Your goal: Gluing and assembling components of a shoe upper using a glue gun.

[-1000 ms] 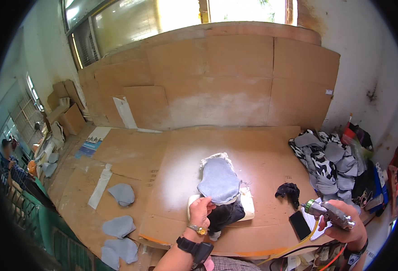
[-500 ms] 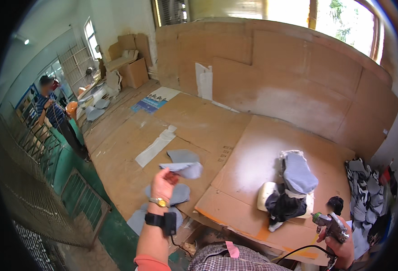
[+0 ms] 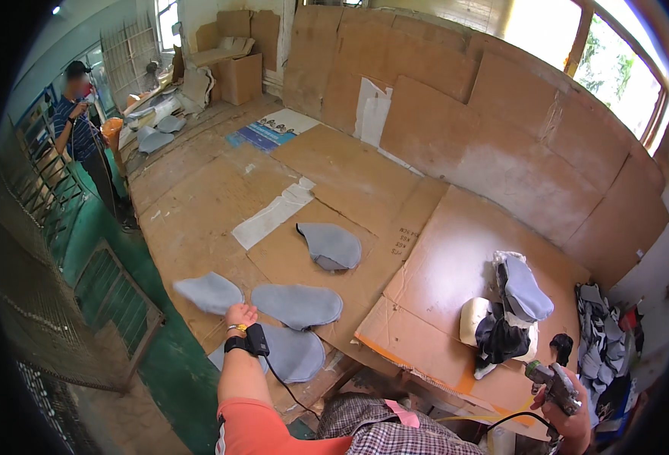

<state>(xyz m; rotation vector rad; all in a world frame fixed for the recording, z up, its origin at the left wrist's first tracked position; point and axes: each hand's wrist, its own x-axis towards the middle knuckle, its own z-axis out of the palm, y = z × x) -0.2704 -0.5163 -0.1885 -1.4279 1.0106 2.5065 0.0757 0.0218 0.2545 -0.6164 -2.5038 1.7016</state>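
My left hand (image 3: pixel 241 314) is closed at the right end of a grey, rounded fabric piece (image 3: pixel 207 293), whose far end is slightly blurred. Similar flat pieces lie around it: one grey piece (image 3: pixel 298 305) just to the right, a larger one (image 3: pixel 295 356) under my wrist, and a dark-edged one (image 3: pixel 333 244) farther off, seemingly on top of another. At the lower right my right hand (image 3: pixel 573 413) grips a metal spray gun (image 3: pixel 558 388) with a hose. Beyond it stands a padded white and black form (image 3: pixel 501 334) with a grey piece (image 3: pixel 528 290) on top.
Cardboard (image 3: pixel 198 197) covers the table, with a raised cardboard sheet (image 3: pixel 425 303) at right and cardboard panels (image 3: pixel 425 114) behind. Grey and black scraps (image 3: pixel 600 341) pile at the right edge. A person (image 3: pixel 84 136) stands at the far left beyond a metal fence (image 3: pixel 114 303).
My left hand has moved left and nearer; the piece it held up now appears laid on the far piece. A different grey piece is at its fingers. My right hand still holds the spray gun.
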